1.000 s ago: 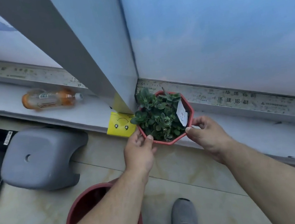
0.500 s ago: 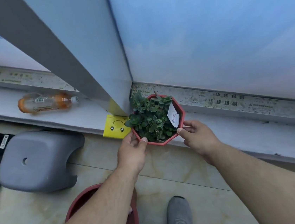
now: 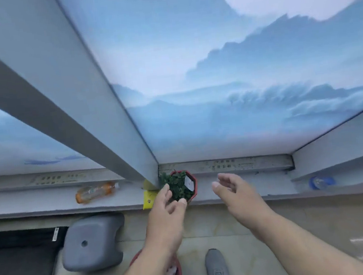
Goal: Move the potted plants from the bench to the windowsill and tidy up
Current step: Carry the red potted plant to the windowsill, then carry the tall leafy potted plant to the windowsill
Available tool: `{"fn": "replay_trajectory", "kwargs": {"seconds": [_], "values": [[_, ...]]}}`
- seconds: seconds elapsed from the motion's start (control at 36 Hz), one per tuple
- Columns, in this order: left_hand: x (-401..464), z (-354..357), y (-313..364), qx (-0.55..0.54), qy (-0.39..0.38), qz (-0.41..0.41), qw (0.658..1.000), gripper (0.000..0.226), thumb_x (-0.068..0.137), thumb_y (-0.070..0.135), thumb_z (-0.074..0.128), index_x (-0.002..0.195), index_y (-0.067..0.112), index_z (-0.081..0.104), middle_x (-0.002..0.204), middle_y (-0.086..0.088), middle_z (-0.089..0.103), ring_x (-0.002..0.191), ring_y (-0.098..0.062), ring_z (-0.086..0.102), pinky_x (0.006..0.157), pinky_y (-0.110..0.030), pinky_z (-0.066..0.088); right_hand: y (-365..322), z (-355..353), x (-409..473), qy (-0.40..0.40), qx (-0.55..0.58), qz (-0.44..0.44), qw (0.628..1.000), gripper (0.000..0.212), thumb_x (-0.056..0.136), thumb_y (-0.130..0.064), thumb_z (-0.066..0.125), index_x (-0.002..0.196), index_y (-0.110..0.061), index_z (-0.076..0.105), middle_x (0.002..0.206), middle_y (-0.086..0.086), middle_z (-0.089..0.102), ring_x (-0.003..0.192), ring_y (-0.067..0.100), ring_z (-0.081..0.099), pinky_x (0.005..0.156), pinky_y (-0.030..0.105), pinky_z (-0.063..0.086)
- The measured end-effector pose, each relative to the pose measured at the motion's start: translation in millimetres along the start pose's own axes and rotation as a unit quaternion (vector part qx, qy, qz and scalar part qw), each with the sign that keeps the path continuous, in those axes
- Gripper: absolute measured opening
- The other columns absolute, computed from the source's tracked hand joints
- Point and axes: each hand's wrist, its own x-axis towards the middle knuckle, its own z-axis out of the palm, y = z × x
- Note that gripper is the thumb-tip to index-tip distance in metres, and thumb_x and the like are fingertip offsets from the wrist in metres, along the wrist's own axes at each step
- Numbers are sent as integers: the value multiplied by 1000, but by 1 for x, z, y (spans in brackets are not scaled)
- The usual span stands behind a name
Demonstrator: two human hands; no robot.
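On the windowsill, beside the frame post, stands the potted plant. Left hand overlaps its front rim, contact unclear; right hand apart. Both spread, empty.

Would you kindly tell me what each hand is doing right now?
Left hand: open, holding nothing, beside the potted plant.
Right hand: open, empty.

Windowsill bears potted plant, bottle
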Motion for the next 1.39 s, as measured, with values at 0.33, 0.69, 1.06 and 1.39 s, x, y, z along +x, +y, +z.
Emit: {"fn": "replay_trajectory", "kwargs": {"seconds": [0.33, 0.69, 1.06, 1.39], "values": [[-220, -36, 180, 102, -158, 273, 944, 62, 94, 38, 63, 149, 38, 35, 143, 18, 46, 121, -6, 57, 98, -36, 53, -111, -92, -289, 185, 149, -128, 963, 63, 92, -52, 64, 145, -25, 46, 142, -9, 52, 129, 13, 53, 111, 39, 44], [-381, 15, 150, 96, -404, 290, 862, 48, 90, 25, 71, 133, 37, 53, 136, 14, 58, 113, -6, 64, 100, -41, 53, 3, -92, -507, 467, 323, -134, 812, 45, 96, -36, 64, 137, -19, 53, 130, -6, 62, 120, 8, 62, 104, 41, 52], [-589, 117, 5, 194, -625, 308, 690, 52, 94, 19, 66, 143, 24, 48, 141, 1, 55, 111, -9, 63, 93, -41, 56, 180, -50, -736, 672, 420, -91, 604, 31, 96, -33, 64, 124, -19, 59, 124, -2, 66, 116, 13, 65, 104, 44, 52], [-843, 139, -192, 261, -751, 276, 540, 50, 94, 20, 68, 140, 25, 50, 135, 3, 58, 112, -11, 65, 94, -44, 57, 366, 35, -966, 784, 473, -62, 396, 30, 96, -29, 65, 124, -19, 58, 119, -6, 66, 112, 12, 67, 101, 44, 54]]}}
